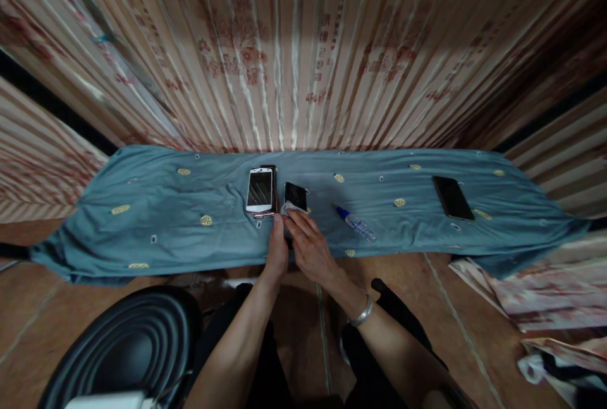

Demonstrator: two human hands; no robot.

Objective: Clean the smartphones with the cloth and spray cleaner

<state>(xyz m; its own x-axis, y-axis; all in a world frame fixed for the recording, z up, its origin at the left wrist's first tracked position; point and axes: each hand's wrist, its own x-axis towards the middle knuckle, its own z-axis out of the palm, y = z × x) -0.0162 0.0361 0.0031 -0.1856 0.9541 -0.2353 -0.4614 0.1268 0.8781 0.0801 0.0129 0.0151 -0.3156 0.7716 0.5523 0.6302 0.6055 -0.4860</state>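
A black phone [295, 195] lies near the middle of the teal cloth, its lower part covered by my hands. My right hand [308, 246] presses a small pale wipe [289, 207] onto its surface, fingers together. At the phone's lower left edge my left hand [277, 248] grips it, thumb up along the side. Just left of it rests a white-framed phone [260, 189] with a dark screen, on top of another dark phone. A clear spray bottle with a blue top [358, 224] lies on its side to the right of my right hand.
Another dark phone [453, 198] lies on the right part of the cloth-covered table [165, 207]. A patterned curtain [303, 55] hangs behind the table. A round black ribbed seat [126, 346] stands at the lower left, with a white object [107, 401] on it.
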